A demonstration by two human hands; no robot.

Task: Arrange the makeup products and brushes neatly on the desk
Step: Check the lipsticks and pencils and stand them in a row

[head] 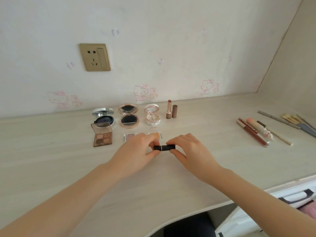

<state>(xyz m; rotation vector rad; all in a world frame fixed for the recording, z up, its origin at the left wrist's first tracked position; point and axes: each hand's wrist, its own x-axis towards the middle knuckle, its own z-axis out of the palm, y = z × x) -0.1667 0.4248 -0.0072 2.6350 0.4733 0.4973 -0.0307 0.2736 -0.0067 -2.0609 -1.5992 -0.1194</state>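
Gold wall socket (94, 57) — cat-print wallpaper (171, 31)

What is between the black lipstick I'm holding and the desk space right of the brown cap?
Nothing visible. The left hand and right hand grip the black lipstick; the desk from there to beside the brown cap is bare.

The lipstick tube (164, 147) at centre frame is black with a thin rose-gold band; the desk (51, 168) is pale wood grain. The wallpaper (171, 40) is cream with faint pink cartoon cats — the socket plate (94, 57) at upper left, gold. The eyeshadow palette (102, 138) at mid-left is brown, its four pans peach to dark brown.
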